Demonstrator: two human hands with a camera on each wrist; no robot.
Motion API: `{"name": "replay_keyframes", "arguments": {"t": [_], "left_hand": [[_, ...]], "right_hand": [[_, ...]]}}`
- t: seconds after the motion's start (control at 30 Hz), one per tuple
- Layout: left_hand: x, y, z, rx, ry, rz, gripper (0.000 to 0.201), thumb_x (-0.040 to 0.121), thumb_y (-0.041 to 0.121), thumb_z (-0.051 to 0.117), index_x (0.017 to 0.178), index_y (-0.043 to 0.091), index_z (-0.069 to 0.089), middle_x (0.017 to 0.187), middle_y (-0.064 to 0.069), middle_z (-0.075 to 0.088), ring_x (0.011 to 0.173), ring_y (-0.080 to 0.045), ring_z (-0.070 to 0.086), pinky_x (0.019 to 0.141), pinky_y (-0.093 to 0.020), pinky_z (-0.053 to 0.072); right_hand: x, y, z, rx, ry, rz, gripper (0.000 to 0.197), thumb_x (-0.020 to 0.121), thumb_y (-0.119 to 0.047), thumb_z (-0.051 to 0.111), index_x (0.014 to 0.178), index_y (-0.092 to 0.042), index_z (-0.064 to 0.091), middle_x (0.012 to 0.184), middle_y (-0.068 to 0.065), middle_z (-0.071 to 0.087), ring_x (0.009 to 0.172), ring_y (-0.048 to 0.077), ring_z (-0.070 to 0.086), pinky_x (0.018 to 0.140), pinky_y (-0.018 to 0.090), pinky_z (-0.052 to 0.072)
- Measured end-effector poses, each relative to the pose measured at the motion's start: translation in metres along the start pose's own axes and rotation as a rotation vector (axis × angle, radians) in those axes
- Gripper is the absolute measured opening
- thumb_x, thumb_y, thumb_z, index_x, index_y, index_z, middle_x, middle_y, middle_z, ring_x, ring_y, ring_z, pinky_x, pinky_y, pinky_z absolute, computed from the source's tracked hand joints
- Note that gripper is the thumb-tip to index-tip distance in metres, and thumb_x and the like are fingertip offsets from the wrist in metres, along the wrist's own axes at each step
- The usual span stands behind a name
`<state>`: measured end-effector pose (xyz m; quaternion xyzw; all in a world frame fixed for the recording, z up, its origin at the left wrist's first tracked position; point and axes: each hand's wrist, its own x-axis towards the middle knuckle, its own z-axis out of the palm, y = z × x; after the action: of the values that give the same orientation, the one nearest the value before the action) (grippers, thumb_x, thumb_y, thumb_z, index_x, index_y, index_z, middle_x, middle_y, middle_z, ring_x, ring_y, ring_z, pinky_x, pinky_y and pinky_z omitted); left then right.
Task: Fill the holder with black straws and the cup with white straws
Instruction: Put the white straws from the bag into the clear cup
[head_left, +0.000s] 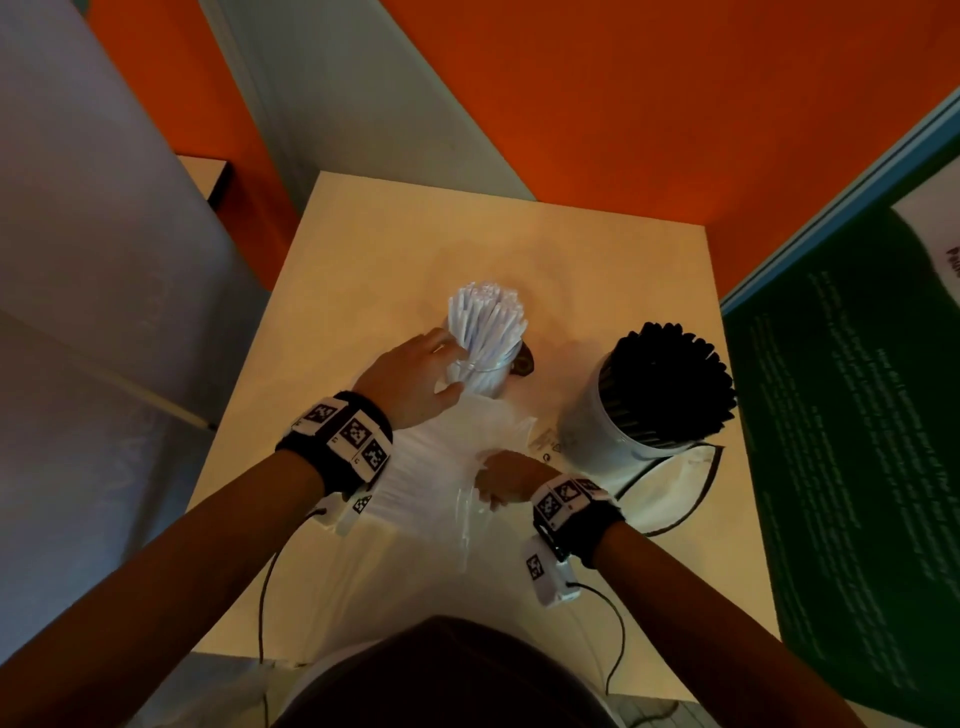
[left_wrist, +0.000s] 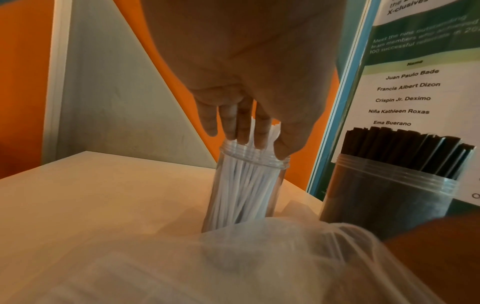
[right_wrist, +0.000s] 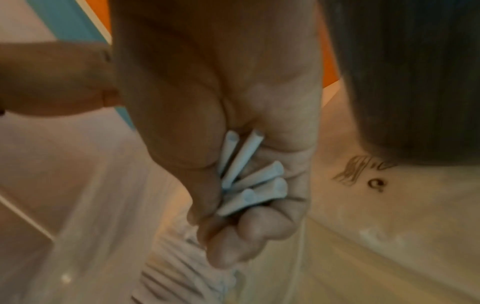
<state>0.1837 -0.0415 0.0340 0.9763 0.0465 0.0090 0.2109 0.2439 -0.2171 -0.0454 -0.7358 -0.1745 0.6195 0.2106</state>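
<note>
Although most of the job appears finished, some filling is judged to remain. On the pale table (head_left: 363, 244), a clear plastic bag (head_left: 441, 467) is spread near its front edge, and many white straws are seen lying loose inside it. To its right, the wide holder (head_left: 618, 431) is packed tight with black straws (head_left: 670, 379), so that part of the task is judged to be done; a second flattened bag (head_left: 675, 493) is left beside it with no straws showing. Further back, just beyond the clear plastic bag, the narrow clear cup (left_wrist: 246, 185) is already crowded with upright white straws (head_left: 488, 322), though whether more can be fitted cannot be told for certain. The cup's rim is touched by the left hand (head_left: 410, 379), its fingers (left_wrist: 231, 123) extended down among the straw tops and its thumb laid at the rim. A small bunch of white straws (right_wrist: 249, 176) is gripped in the curled right hand (right_wrist: 233, 144) inside the mouth of the bag. One more transfer to the cup is judged to be the step in hand.
</note>
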Motion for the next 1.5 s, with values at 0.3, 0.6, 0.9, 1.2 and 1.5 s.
{"name": "replay_keyframes", "arguments": {"t": [0.3, 0.6, 0.9, 1.2, 1.5], "left_hand": [[-0.028, 0.041, 0.03, -0.079, -0.034, 0.322, 0.06, 0.083, 0.053, 0.064, 0.127, 0.014, 0.051, 0.126, -0.003, 0.051, 0.118, -0.018, 0.045, 0.1, -0.028, 0.032], [-0.012, 0.088, 0.061, -0.399, -0.292, 0.053, 0.042, 0.09, 0.038, 0.062, 0.125, 0.017, 0.051, 0.107, -0.01, 0.068, 0.093, -0.026, 0.064, 0.074, -0.032, 0.048], [-0.013, 0.067, 0.034, -0.619, -0.13, -0.05, 0.014, 0.093, 0.031, 0.06, 0.097, 0.02, 0.067, 0.084, -0.007, 0.068, 0.075, -0.021, 0.063, 0.069, -0.034, 0.047], [-0.009, 0.065, 0.014, -0.671, -0.081, -0.099, 0.013, 0.096, 0.025, 0.056, 0.088, 0.025, 0.066, 0.087, 0.003, 0.068, 0.077, -0.01, 0.06, 0.067, -0.01, 0.042], [0.015, 0.053, 0.002, -0.712, 0.105, -0.134, 0.01, 0.092, 0.038, 0.059, 0.101, 0.035, 0.057, 0.076, 0.012, 0.061, 0.065, 0.003, 0.056, 0.057, -0.011, 0.04]], "right_hand": [[-0.109, -0.006, -0.047, -0.496, 0.057, 0.13, 0.015, 0.097, -0.018, 0.046, 0.109, -0.01, 0.05, 0.066, 0.0, 0.047, 0.05, 0.014, 0.042, 0.049, 0.023, 0.035], [-0.192, -0.072, -0.065, -0.643, 0.012, 0.099, 0.028, 0.098, -0.02, 0.047, 0.073, -0.01, 0.053, 0.063, 0.005, 0.049, 0.05, 0.015, 0.04, 0.05, 0.021, 0.032], [-0.202, -0.067, -0.079, -0.088, 0.691, -0.599, 0.073, 0.085, -0.067, 0.016, 0.109, -0.018, 0.065, 0.107, 0.0, 0.069, 0.102, 0.014, 0.063, 0.09, 0.034, 0.049], [-0.159, -0.063, -0.052, 0.441, 0.72, -0.886, 0.053, 0.092, -0.06, 0.033, 0.107, -0.018, 0.06, 0.106, -0.001, 0.067, 0.094, 0.007, 0.066, 0.084, 0.028, 0.054], [-0.126, -0.088, -0.042, 0.532, 0.631, -1.117, 0.033, 0.095, 0.012, 0.038, 0.107, -0.019, 0.038, 0.086, 0.008, 0.059, 0.087, 0.02, 0.066, 0.081, 0.032, 0.055]]}}
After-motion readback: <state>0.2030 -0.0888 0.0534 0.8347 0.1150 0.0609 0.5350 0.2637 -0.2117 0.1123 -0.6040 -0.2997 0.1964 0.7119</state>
